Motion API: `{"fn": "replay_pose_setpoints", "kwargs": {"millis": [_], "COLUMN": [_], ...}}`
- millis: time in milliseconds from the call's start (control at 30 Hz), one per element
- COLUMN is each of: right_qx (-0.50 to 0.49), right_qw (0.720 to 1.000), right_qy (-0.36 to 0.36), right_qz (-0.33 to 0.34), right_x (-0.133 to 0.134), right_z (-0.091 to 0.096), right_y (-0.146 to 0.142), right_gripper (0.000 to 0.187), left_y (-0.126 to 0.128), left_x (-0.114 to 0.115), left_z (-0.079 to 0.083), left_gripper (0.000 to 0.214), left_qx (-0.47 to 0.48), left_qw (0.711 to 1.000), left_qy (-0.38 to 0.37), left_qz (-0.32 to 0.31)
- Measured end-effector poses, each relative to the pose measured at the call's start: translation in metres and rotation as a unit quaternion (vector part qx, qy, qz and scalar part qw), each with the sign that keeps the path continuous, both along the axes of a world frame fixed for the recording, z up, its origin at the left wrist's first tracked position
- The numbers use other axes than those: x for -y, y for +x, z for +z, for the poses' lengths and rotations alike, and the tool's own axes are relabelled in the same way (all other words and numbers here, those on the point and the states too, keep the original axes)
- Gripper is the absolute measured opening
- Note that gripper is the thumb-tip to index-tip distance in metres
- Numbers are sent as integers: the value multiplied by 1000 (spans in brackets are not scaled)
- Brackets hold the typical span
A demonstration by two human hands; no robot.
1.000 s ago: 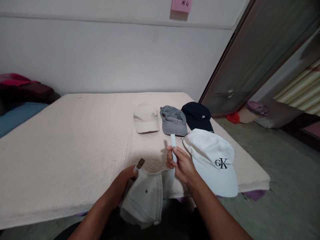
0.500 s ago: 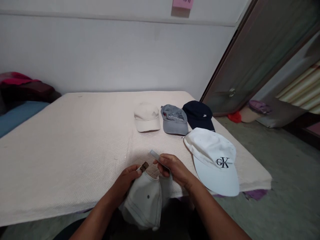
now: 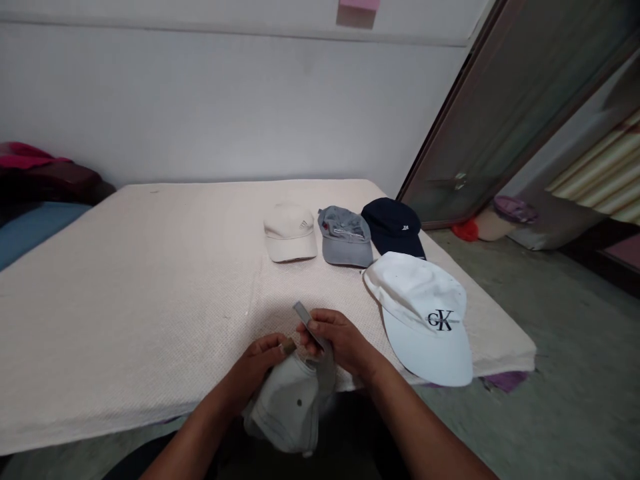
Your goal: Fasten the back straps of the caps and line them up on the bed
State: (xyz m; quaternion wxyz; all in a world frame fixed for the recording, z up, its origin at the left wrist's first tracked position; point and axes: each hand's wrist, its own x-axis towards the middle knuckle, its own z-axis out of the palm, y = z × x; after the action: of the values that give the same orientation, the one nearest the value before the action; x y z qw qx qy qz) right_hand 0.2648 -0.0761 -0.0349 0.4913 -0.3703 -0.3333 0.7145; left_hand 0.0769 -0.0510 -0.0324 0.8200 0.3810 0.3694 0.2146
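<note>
A pale grey-white baseball cap hangs over the near edge of the covered surface, its back strap undone. My left hand pinches the brown buckle on one side of the cap's back opening. Between the thumb and fingers of my right hand is the loose strap, its free end pointing up and left. Strap and buckle are apart, a short gap between them. The cap's brim is hidden from view.
On the cream-covered surface lie a beige cap, a grey cap, a navy cap and a white cap with black letters, close to my right arm. A wall stands behind; a dark-framed door is at right.
My left fingers now cover more of the buckle, which has turned. The right hand has brought the strap slightly left and tilted it more steeply. The view has shifted slightly.
</note>
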Motion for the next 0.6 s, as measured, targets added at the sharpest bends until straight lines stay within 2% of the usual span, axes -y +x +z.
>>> {"fn": "replay_pose_setpoints", "kwargs": {"millis": [67, 167, 333, 600], "right_qx": [29, 57, 93, 143], "right_qw": [1000, 998, 992, 982], "right_qy": [-7, -11, -18, -7], "right_qz": [3, 36, 77, 125], "right_x": [-1, -2, -3, -4], "right_z": [0, 4, 8, -5], "right_y": [5, 9, 7, 4], "right_gripper": [18, 26, 31, 28], "left_y": [-3, -6, -8, -8], "left_x": [-1, -1, -2, -2], "left_z": [2, 4, 5, 4], "left_gripper": [15, 15, 17, 15], "left_qx": [-2, 6, 11, 8], "left_qw": [1000, 999, 999, 999], "left_qy": [-11, -23, -31, -11], "left_qz": [14, 32, 26, 31]}}
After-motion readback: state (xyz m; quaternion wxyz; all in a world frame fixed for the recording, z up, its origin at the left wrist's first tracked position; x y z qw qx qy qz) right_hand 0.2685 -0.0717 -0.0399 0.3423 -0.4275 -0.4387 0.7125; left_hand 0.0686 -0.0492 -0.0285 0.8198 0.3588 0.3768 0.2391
